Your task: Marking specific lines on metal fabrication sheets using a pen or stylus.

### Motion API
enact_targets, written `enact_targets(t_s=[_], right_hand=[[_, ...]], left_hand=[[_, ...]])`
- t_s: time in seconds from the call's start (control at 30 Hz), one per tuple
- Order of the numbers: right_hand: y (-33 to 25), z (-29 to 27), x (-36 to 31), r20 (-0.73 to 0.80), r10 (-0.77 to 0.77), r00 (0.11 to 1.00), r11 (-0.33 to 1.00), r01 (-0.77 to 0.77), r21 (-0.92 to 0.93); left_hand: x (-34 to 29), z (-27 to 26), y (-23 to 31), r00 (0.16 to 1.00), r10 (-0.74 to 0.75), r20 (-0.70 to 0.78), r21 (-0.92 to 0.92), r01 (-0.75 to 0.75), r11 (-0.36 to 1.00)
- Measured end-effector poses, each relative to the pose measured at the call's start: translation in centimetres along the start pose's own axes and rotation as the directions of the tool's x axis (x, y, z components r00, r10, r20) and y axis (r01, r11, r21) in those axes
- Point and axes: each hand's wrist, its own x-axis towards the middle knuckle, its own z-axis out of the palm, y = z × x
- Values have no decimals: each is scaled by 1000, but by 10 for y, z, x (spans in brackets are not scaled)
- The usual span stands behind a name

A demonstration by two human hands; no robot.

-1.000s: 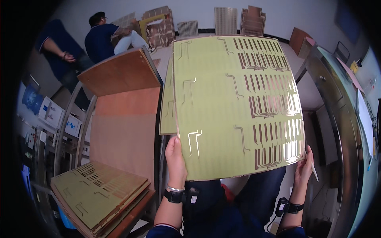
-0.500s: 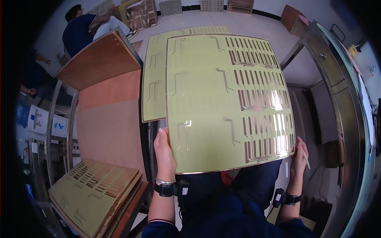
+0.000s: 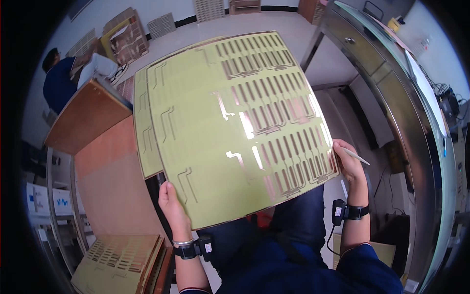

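A large yellow-green circuit board panel (image 3: 205, 142) with copper-coloured traces spans the middle, tilted so its near edge rises toward the right. My left hand (image 3: 172, 203) is closed on its lower left edge, thumb on top. At the lower right edge my right hand (image 3: 348, 159) grips the panel too. A thin white pen-like stick (image 3: 358, 157) juts out from between the right hand's fingers. Behind the held panel lies a second similar panel (image 3: 141, 117), mostly covered, with its left strip showing. What supports that second panel is hidden.
Left of me stands a rack with a brown board (image 3: 90, 110) and a pinkish-brown surface (image 3: 112, 196). Below it lies a stack of similar panels (image 3: 112, 259). A metal table (image 3: 377, 59) with a glass-like top runs along the right. Another person (image 3: 61, 81) sits at the far left.
The whole view has swung round, moving the table leftward in the picture. The held panel has turned counterclockwise and now covers more of the second panel. Both hands keep their grip.
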Motion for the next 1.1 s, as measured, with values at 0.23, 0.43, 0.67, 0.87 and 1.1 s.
enact_targets(t_s=[0.23,0.43,0.67,0.87,1.1], right_hand=[[-8,-3,-21,33,-4,999,980,-2,201],[-5,0,-31,77,-128,989,949,100,299],[0,2,-37,58,-177,982,932,149,330],[4,3,-40,36,-194,980,932,173,320],[2,10,-45,-21,-120,993,993,120,-24]], left_hand=[[3,-3,2,999,-46,16,45,45,998],[5,-5,3,998,-37,46,84,33,996],[4,-4,1,997,-25,69,116,17,993],[2,-4,-1,998,-2,61,141,-7,990],[6,-12,0,999,28,17,163,-31,986]])
